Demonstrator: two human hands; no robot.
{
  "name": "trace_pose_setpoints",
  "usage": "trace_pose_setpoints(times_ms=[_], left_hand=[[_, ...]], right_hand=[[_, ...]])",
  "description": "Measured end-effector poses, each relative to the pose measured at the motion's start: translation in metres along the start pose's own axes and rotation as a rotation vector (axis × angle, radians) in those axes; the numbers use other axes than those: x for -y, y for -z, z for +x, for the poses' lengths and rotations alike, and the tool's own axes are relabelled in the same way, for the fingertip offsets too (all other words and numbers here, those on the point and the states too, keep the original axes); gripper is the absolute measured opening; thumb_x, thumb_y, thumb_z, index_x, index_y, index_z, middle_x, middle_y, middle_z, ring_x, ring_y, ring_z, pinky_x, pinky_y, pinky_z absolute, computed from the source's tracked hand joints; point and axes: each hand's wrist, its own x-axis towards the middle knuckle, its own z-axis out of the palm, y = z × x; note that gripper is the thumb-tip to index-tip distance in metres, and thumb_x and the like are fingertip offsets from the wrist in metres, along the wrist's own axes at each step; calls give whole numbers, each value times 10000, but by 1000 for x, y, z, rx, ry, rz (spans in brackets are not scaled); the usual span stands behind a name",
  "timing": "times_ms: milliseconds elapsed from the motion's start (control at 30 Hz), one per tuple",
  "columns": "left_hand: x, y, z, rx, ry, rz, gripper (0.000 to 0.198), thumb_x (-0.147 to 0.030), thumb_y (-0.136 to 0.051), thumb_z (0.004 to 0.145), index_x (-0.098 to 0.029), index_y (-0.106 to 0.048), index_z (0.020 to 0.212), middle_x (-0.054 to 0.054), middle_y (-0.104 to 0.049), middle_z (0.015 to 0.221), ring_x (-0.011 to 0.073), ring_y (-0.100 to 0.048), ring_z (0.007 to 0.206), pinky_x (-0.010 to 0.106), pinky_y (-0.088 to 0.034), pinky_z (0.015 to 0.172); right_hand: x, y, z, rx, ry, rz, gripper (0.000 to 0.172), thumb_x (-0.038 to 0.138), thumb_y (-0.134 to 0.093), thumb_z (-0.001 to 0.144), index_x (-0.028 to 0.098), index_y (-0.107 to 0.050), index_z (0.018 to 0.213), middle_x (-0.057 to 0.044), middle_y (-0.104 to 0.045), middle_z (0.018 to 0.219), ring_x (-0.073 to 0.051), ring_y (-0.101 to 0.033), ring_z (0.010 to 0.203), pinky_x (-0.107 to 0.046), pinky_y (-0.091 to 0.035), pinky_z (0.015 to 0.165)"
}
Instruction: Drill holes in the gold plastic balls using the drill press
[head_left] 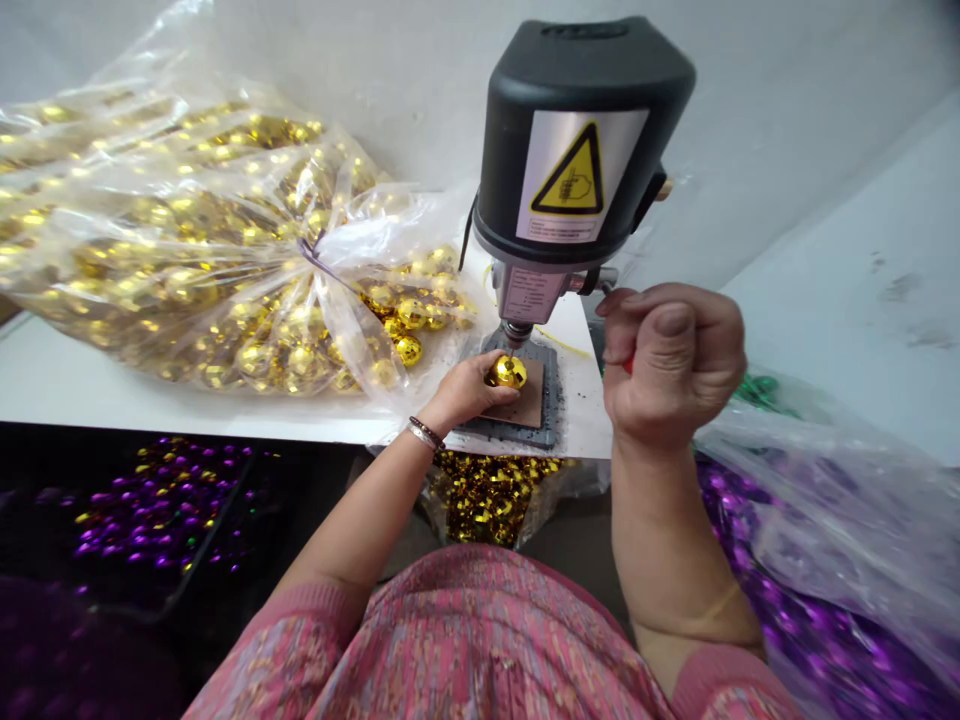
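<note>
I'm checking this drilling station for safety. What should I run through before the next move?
1. Gold bauble under the chuck of the bench drill: ok, the left hand holds it on the brown pad just below.
2. Bauble centred under the chuck: cannot tell from this angle.
3. Fingers of the left hand clear of the chuck: not ok, they wrap the bauble close beneath it.
4. Warning label readable: ok, its yellow triangle faces the person.
5. Right hand hold: cannot tell, the fist hides most of a red item.
6. Clear plastic bag away from the chuck: ok, it lies to the left.
</note>
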Motion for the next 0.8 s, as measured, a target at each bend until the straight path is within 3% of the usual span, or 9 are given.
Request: trace_pose_setpoints(times_ms=[167,300,467,633,800], left_hand=[[1,0,-1,20,-10,-43,467,-326,-774,740,-221,-706,1190,6,-739,955,219,-661,894,286,-491,810],[5,-2,0,15,-18,-76,484,-338,-785,728,-223,-701,1190,-2,-739,963,205,-655,890,285,-497,824],[7,-4,1,9,11,-108,595,-324,-811,707,-195,-676,1272,32,-748,1039,213,-667,925,301,-513,860],[7,-4,0,-13,-15,-109,556,-328,-821,697,-210,-701,1228,26,-749,1021,218,-667,927,293,-518,844],[4,-4,-1,-2,-1,-72,496,-334,-795,722,-213,-703,1194,11,-740,980,212,-664,905,291,-506,837]], right_hand=[[-10,1,-6,-24,70,9,229,427,-517,942,278,-674,869,56,-418,567,-33,-475,515,-280,-565,728],[-14,-2,-10,-51,125,25,237,420,-501,949,265,-652,853,65,-447,560,-39,-461,501,-343,-589,858],[-19,-7,-10,-103,165,89,219,412,-503,949,261,-633,857,74,-456,545,-38,-441,481,-331,-575,822],[-25,-7,-18,-126,174,92,239,440,-547,921,240,-604,803,88,-410,494,-40,-422,438,-345,-580,812],[-9,-15,-2,-164,138,101,299,455,-552,920,210,-566,748,88,-379,480,-25,-397,424,-290,-560,700]])
